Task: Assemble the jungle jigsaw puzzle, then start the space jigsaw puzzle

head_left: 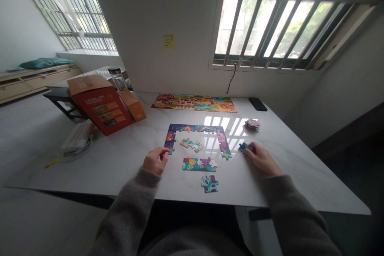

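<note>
From here I see a white table (99,168) holding a puzzle border (195,128). Right of it, the right hand (262,159) pinches a light, stiff cardboard piece (243,148), best held by its edges. The left hand (155,160) curls beside the border; its grip I cannot tell.

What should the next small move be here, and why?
Probably try the teal jigsaw piece against the right column of the assembled puzzle border. The right hand already holds that piece just beside the column, and the border's lower side is still open.
</note>
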A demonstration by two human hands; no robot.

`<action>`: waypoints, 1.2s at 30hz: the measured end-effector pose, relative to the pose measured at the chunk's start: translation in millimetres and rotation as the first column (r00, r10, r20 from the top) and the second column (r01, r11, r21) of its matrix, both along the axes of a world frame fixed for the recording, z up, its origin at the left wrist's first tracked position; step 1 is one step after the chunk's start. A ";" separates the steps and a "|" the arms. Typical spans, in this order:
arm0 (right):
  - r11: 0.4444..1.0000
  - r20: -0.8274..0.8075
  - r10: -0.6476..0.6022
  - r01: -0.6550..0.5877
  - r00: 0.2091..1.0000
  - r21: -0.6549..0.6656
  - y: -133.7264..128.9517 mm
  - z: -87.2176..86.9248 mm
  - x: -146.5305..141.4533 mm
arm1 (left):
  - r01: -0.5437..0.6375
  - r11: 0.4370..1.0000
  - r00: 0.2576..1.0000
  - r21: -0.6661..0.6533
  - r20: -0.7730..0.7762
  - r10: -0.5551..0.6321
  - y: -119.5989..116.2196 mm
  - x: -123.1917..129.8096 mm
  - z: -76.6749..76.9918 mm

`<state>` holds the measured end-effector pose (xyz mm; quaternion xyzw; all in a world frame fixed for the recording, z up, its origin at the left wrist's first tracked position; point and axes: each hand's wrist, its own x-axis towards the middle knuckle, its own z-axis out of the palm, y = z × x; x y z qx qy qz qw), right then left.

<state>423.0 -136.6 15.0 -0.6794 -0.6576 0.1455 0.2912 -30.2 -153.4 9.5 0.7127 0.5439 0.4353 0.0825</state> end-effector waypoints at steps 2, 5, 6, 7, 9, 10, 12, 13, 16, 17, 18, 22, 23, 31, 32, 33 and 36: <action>0.999 -0.071 -0.008 0.011 0.997 0.043 -4.6 6.2 -8.4 | 0.000 1.000 1.000 -0.006 0.002 0.000 -0.2 0.3 0.6; 0.997 -0.203 0.057 -0.043 0.977 0.071 -11.2 14.9 -28.2 | 0.001 1.000 1.000 -0.008 0.006 -0.001 -0.5 0.5 1.5; 0.994 -0.235 0.088 -0.072 0.968 0.078 -13.6 17.2 -36.3 | -0.001 1.000 1.000 -0.009 0.007 0.001 -0.7 0.6 1.8; 0.991 -0.258 0.127 -0.110 0.958 0.079 -16.2 19.1 -45.0 | -0.004 1.000 1.000 -0.010 0.007 0.004 -0.9 0.8 2.1; 0.980 -0.285 0.199 -0.185 0.938 0.076 -22.2 21.1 -62.8 | -0.011 1.000 1.000 -0.011 0.008 0.011 -1.6 1.1 2.6; 0.974 -0.296 0.227 -0.215 0.928 0.075 -25.7 21.3 -71.5 | -0.013 1.000 1.000 -0.009 0.009 0.013 -1.9 1.2 2.7; 0.965 -0.318 0.262 -0.248 0.911 0.084 -33.1 20.5 -87.2 | -0.017 1.000 1.000 0.000 0.008 0.017 -2.4 1.0 2.6; 0.963 -0.327 0.271 -0.254 0.905 0.094 -36.7 19.6 -93.8 | -0.019 1.000 1.000 0.005 0.010 0.019 -2.3 0.6 2.6; 0.959 -0.340 0.282 -0.256 0.897 0.120 -46.5 16.5 -106.3 | -0.026 1.000 0.999 0.008 0.026 0.026 -1.0 -1.2 3.2; 0.959 -0.345 0.282 -0.256 0.895 0.121 -49.0 15.4 -108.1 | -0.024 1.000 0.999 0.004 0.035 0.024 -0.5 -1.1 4.0; 0.960 -0.351 0.280 -0.255 0.893 0.117 -51.2 14.2 -108.7 | -0.017 1.000 0.999 0.002 0.042 0.017 -0.3 0.0 5.2; 0.963 -0.345 0.269 -0.256 0.899 0.086 -57.4 8.1 -105.4 | 0.080 0.997 0.996 -0.011 -0.032 -0.081 -7.4 21.6 12.9; 0.963 -0.334 0.268 -0.255 0.904 0.082 -58.6 6.3 -104.4 | 0.129 0.991 0.988 -0.028 -0.076 -0.131 -11.7 31.9 14.8; 0.958 -0.314 0.284 -0.259 0.906 0.119 -61.9 -3.0 -103.5 | 0.500 0.839 0.721 -0.215 -0.433 -0.540 -42.8 114.5 6.1; 0.958 -0.318 0.284 -0.258 0.905 0.125 -61.7 -3.4 -103.5 | 0.499 0.835 0.701 -0.233 -0.458 -0.547 -44.3 118.5 3.5; 0.959 -0.319 0.282 -0.254 0.905 0.128 -61.7 -3.6 -103.5 | 0.497 0.832 0.686 -0.248 -0.475 -0.552 -45.7 120.8 1.4; 0.959 -0.316 0.280 -0.250 0.907 0.131 -62.0 -3.4 -103.3 | 0.511 0.820 0.664 -0.257 -0.487 -0.567 -47.0 118.6 0.7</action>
